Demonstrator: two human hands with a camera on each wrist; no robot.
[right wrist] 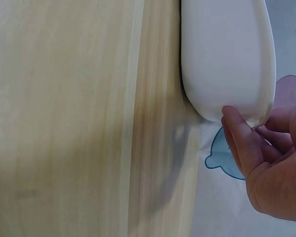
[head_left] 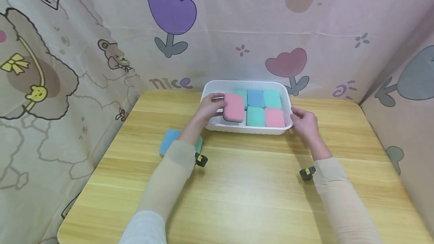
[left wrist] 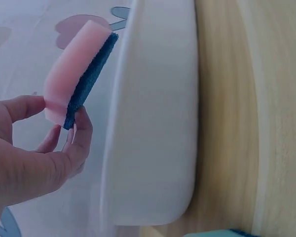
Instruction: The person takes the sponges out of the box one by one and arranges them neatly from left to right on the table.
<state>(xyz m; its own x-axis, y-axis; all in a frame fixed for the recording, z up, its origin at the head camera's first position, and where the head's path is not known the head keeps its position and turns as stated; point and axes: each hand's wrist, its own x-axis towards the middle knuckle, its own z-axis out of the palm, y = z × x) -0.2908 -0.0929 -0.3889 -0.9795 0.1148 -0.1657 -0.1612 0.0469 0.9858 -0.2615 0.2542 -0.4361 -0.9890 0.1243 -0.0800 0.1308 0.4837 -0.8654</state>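
Pink scouring sponge [head_left: 234, 107] held above the left end of a white tray [head_left: 249, 131].
The sponge is pinched by its edge in the left hand [head_left: 207, 109]; the tray's right end is gripped by the right hand [head_left: 306, 124]. Five other sponges [head_left: 255, 116] are visible inside.

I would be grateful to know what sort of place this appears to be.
Probably a corner set up for tabletop recording: a pale wooden table stands beside cream fabric hangings printed with cartoon tulips, and small black boxy devices sit at both wrists.
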